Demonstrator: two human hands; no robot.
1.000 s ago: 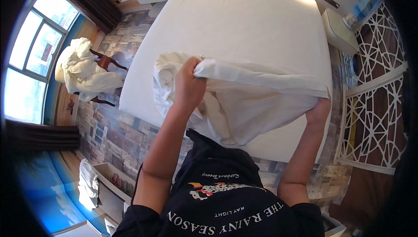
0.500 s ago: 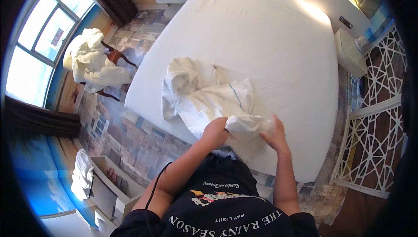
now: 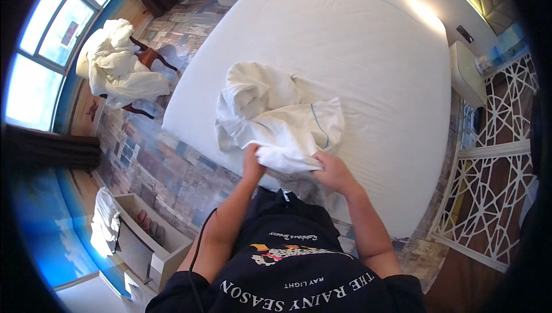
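At the near edge of the bed, left hand and right hand clamp fingers on white cloth; left, 1 draped chair stands between bed and window.

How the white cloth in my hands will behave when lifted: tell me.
The white cloth is probably floppy, since it lies in loose folds on the bed. If lifted, its far part would likely sag or trail, as the left hand and right hand grip only its near edge.
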